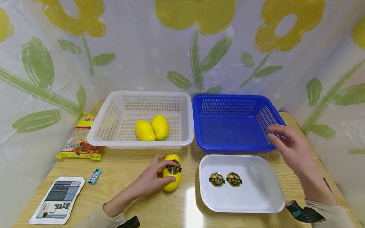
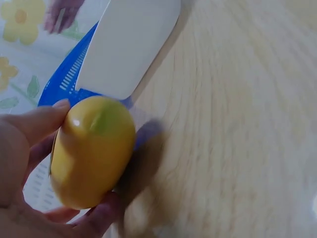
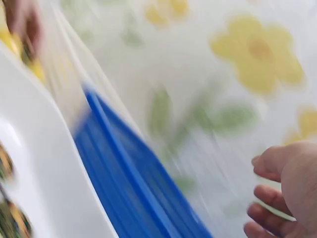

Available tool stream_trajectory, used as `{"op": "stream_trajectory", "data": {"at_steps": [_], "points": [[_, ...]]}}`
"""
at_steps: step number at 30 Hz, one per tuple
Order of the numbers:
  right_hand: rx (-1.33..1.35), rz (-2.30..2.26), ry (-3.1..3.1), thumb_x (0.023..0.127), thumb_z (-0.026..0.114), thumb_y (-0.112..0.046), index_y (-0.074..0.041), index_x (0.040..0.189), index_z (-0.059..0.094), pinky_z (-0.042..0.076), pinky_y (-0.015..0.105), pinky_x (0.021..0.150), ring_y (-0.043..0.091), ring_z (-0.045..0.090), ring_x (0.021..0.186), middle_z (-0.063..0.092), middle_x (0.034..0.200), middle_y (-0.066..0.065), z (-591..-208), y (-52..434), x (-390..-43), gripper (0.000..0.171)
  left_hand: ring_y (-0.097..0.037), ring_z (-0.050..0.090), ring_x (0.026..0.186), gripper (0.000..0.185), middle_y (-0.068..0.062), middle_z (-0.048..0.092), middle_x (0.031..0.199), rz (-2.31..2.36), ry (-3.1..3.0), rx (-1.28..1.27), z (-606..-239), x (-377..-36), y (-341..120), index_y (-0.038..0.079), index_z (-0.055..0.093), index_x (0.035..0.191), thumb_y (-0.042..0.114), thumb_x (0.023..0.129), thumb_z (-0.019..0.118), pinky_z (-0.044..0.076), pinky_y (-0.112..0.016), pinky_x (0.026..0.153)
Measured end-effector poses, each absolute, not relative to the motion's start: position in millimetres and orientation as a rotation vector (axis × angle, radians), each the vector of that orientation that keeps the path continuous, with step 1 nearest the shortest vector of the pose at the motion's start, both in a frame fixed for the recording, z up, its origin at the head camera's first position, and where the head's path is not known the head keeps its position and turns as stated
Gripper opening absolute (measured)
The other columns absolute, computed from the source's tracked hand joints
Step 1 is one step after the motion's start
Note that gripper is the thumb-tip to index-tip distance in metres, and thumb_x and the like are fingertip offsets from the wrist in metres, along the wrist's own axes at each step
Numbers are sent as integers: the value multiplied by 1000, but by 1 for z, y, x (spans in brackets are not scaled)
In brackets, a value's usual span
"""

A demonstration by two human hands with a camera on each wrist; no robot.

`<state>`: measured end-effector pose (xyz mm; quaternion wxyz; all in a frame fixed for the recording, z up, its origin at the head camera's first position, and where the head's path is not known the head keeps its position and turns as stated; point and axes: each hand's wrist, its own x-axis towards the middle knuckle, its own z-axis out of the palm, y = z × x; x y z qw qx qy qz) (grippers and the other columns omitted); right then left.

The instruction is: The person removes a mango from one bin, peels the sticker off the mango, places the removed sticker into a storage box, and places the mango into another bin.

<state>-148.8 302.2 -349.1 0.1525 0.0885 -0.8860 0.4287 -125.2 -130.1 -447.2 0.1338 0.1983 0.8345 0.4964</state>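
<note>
My left hand (image 1: 152, 177) grips a yellow mango (image 1: 172, 183) in front of the white basket, thumb on the near side and fingers across the top. A round dark sticker (image 1: 172, 168) shows on this mango. In the left wrist view the same mango (image 2: 94, 153) has a greenish tip. My right hand (image 1: 293, 148) hovers by the right side of the blue basket (image 1: 228, 129) with loosely bent fingers and nothing in them. Two more mangoes (image 1: 160, 127) lie side by side in the white basket (image 1: 139, 144). Two similar stickers (image 1: 234, 180) lie in the white tray (image 1: 256, 193).
At the left stand a snack bag (image 1: 82, 139) with a yellow edge, a small blue-green packet (image 1: 95, 176) and a flat white pouch (image 1: 57, 201). A flower-printed curtain (image 1: 137, 57) hangs behind the baskets. The wooden table (image 1: 114, 172) carries everything.
</note>
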Motion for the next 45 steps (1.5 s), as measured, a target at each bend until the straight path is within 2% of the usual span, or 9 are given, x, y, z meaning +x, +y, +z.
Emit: {"op": "stream_trajectory", "data": {"at_steps": [1,3,10,15,18,24,31,36,45], "points": [[338,1291,-2524,97,60,-6,1,120,64,45,7,84,1,56,105,59,116,-9,-345,288,-147,24,-35,48,119,34,-24,29,146,1477,2394,550,-447,-125,-130,25,64,122,29,89,73,49,-39,90],[489,1387,-2533,96,59,-2,-3,118,65,49,12,83,5,60,103,63,116,-5,-339,262,-144,22,-37,47,123,35,-23,28,146,1545,2343,514,-448,-125,-129,22,64,123,26,90,73,49,-42,94],[787,1678,-2731,98,61,-13,-11,114,68,54,26,83,16,65,99,67,112,7,-357,190,-140,17,-42,34,134,26,-21,26,151,1580,2338,457,-450,-120,-126,23,67,119,25,92,69,45,-51,98],[918,1737,-2867,97,62,-19,-9,115,67,53,28,87,16,64,102,67,113,5,-379,150,-135,21,-43,35,134,26,-21,28,151,1616,2349,420,-451,-116,-125,22,68,116,22,90,72,48,-49,97],[974,1736,-2894,97,62,-16,-6,116,66,53,28,89,18,64,103,66,114,7,-390,133,-134,21,-42,37,132,25,-20,30,149,1642,2369,359,-450,-114,-123,23,69,113,20,89,73,48,-49,97],[1005,1675,-2916,97,62,-15,-1,118,63,52,30,91,24,65,105,64,117,12,-400,109,-139,25,-42,40,129,27,-22,32,147,1738,2361,273,-449,-110,-120,16,69,113,13,87,75,49,-47,96],[979,1608,-2954,95,64,-14,1,119,61,53,34,90,31,63,108,62,119,13,-403,92,-146,28,-34,49,122,53,-18,42,136,1812,2361,125,-446,-108,-117,12,60,129,8,80,81,49,-41,96],[973,1559,-2981,94,65,-14,0,118,61,54,37,88,30,63,108,62,120,12,-404,85,-148,29,-32,51,118,59,-16,45,133,1812,2353,61,-446,-107,-117,10,57,132,10,79,82,53,-39,91],[908,1539,-3035,93,65,-11,-3,115,63,53,34,86,21,64,101,65,114,7,-405,77,-156,24,-32,50,115,60,-16,46,132,1780,2388,37,-447,-109,-117,10,57,132,12,78,83,53,-39,91]]}}
